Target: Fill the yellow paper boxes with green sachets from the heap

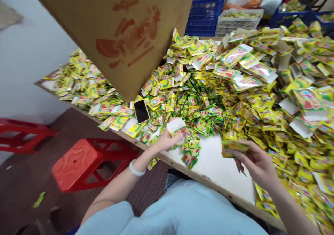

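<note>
My left hand [167,140] holds a small open white-and-yellow carton [176,126] just above the table's near edge, among small green sachets [193,144]. My right hand [254,158] grips a stack of yellow-green sachets [233,147] over the bare white table surface [216,165]. A white bangle [136,170] circles my left wrist. Heaps of yellow-green sachets and flat cartons [242,81] cover most of the table.
A black phone [141,111] lies face up on the packets at the left. A large brown cardboard box [117,29] looms over the table's left part. Two red plastic stools [86,162] stand on the floor at left. Blue crates [206,8] stand behind.
</note>
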Tool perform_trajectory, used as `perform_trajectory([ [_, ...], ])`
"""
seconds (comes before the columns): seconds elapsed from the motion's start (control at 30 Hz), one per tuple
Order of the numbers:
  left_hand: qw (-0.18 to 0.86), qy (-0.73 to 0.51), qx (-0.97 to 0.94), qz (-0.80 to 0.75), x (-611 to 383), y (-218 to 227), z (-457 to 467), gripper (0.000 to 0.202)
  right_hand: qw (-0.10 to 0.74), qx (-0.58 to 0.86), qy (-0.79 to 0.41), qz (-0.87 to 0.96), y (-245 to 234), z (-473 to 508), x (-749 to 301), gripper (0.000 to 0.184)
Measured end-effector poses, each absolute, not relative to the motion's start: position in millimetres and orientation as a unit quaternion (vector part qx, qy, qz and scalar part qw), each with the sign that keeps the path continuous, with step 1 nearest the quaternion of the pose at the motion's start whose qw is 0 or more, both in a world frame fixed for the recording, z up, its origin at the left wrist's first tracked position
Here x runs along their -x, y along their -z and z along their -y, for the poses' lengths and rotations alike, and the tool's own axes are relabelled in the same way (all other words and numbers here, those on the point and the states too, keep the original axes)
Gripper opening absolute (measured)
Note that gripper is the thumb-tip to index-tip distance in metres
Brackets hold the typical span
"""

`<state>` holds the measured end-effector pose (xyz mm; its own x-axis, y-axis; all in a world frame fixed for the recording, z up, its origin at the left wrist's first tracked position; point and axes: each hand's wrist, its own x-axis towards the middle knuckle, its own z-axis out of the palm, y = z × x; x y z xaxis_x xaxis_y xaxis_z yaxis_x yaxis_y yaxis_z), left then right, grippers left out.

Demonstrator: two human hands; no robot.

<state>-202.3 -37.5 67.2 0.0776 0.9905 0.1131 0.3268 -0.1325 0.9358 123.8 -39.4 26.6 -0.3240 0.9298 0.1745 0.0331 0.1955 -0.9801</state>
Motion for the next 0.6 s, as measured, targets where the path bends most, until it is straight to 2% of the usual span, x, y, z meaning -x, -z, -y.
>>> perform_trajectory([
  [0.1, 0.530, -0.451, -0.538, -0.475, 143.3, -67.7, 51.5, 0.040, 0.495, 0.355, -0.544, 0.577, -54.0, 31.5, -102.1, 0.023],
  [0.17, 0.605, -0.419, -0.526, -0.427, 117.8, -69.1, 57.1, 0.044, 0.501, 0.339, -0.493, 0.625, -69.1, 27.7, -86.4, 0.018],
  [0.23, 0.643, -0.392, -0.514, -0.411, 106.7, -70.6, 59.9, 0.050, 0.467, 0.324, -0.414, 0.711, -83.6, 26.5, -77.6, 0.016],
  [0.3, 0.642, -0.370, -0.521, -0.425, 105.4, -71.2, 61.4, 0.060, 0.403, 0.307, -0.364, 0.782, -96.7, 28.4, -78.0, 0.019],
  [0.37, 0.630, -0.334, -0.546, -0.440, 107.0, -70.9, 63.1, 0.067, 0.325, 0.298, -0.364, 0.820, -107.0, 32.0, -84.7, 0.023],
  [0.47, 0.592, -0.273, -0.607, -0.454, 105.6, -70.2, 65.9, 0.069, 0.234, 0.314, -0.369, 0.843, -114.4, 36.6, -96.0, 0.024],
  [0.53, 0.567, -0.253, -0.635, -0.461, 102.2, -69.9, 67.2, 0.066, 0.221, 0.322, -0.384, 0.837, -112.2, 38.3, -101.5, 0.021],
  [0.6, 0.565, -0.246, -0.639, -0.460, 99.0, -69.7, 68.1, 0.066, 0.264, 0.318, -0.428, 0.804, -103.1, 41.0, -106.3, 0.018],
])
